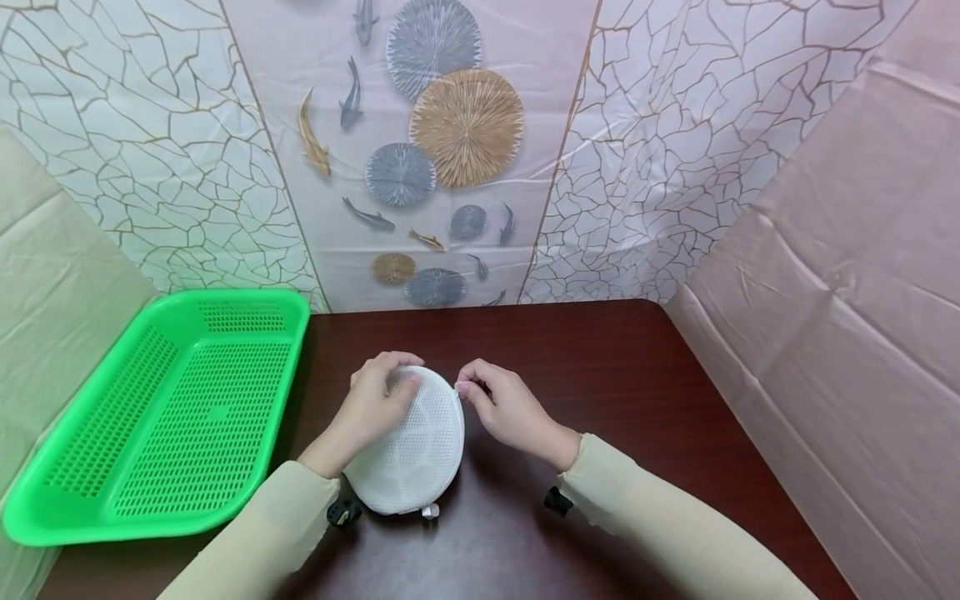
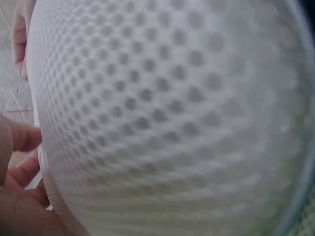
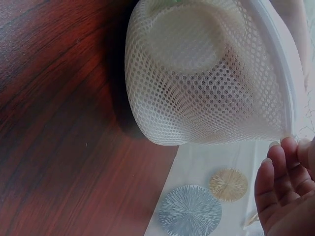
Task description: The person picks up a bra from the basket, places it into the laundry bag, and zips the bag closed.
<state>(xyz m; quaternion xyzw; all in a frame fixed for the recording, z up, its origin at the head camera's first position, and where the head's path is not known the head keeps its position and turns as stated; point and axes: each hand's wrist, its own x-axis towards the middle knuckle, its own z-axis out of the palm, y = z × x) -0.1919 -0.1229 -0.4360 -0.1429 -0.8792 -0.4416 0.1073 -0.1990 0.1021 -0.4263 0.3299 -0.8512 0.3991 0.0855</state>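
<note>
A round white mesh laundry bag (image 1: 423,454) stands on the dark table, its flat mesh top facing up. My left hand (image 1: 375,406) holds the bag's upper left side, thumb on the mesh and fingers at the far rim. At the right side of the rim, the thumb and index finger of my right hand (image 1: 510,408) pinch a small piece by the zipper; what it is exactly is hard to tell. A white zipper band (image 3: 283,59) runs round the rim in the right wrist view. A pale loop tab (image 1: 430,511) sticks out at the near edge.
A large green plastic basket (image 1: 217,412) with slotted walls stands on the left of the reddish-brown table (image 1: 600,383). Patterned sheeting (image 1: 652,150) hangs behind the table, and plain pinkish sheeting (image 1: 847,292) covers the right side.
</note>
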